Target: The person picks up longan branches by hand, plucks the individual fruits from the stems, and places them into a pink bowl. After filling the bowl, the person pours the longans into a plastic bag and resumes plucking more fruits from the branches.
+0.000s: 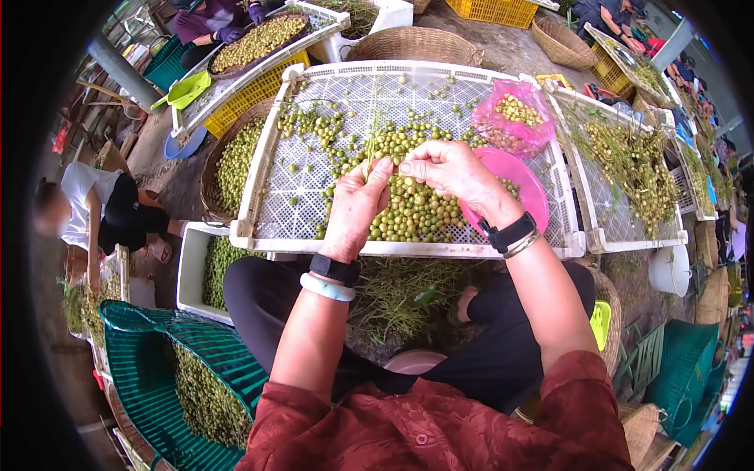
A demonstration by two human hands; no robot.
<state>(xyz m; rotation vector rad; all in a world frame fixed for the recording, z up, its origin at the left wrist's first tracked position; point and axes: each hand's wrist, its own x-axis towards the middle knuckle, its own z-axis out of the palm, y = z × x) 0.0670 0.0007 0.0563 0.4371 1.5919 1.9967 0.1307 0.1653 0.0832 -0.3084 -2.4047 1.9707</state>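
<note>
Over a white mesh tray (263, 184), my left hand (360, 202) pinches a thin green stem (372, 141) that rises above its fingers. Close to its right, my right hand (449, 174) has thumb and fingertips pressed together; whatever they hold is too small to make out. Green-yellow round fruits (420, 212) lie heaped below and behind both hands, with more scattered to the left. A pink bowl (534, 192) stands partly under my right wrist. Behind it is a pink plastic bag (514, 118) with fruits inside.
Fruit-filled baskets stand left, including a green one (133, 377). A second tray (589, 177) with stems adjoins on the right, near a white bucket (670, 269). Cut stems (416, 298) lie between my legs. A person (98, 204) sits at the left; others work farther back.
</note>
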